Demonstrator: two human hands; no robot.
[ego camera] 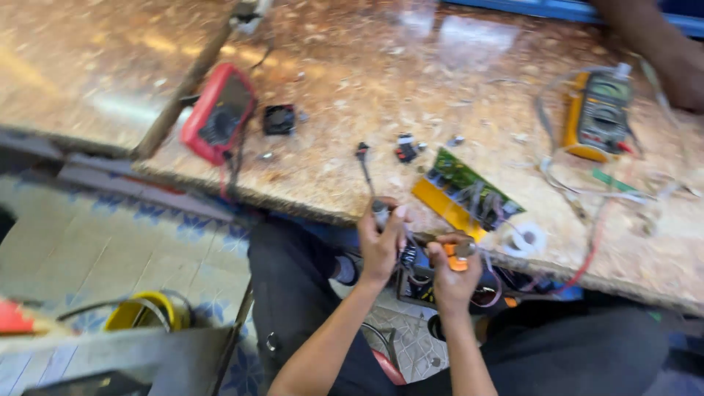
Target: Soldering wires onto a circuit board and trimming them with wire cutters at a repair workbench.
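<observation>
Red multimeter (218, 111) screen (dark, blurred) left on bench, yellow multimeter (600, 114) screen — greyish — far right

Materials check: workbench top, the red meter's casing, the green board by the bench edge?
Workbench top: looks like polished stone or a speckled laminate; mottled brown with glossy reflections.
Red meter: probably moulded plastic or a rubbery shell; uniform red, rounded edges.
Green board: likely a laminate circuit board; flat green face carrying components. Blur leaves the finish open.

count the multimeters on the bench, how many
2. A red multimeter lies at the bench's left end, near the gap between the two tops. A yellow multimeter lies at the far right among loose wires, by another person's arm. Others may sit out of frame.
</observation>
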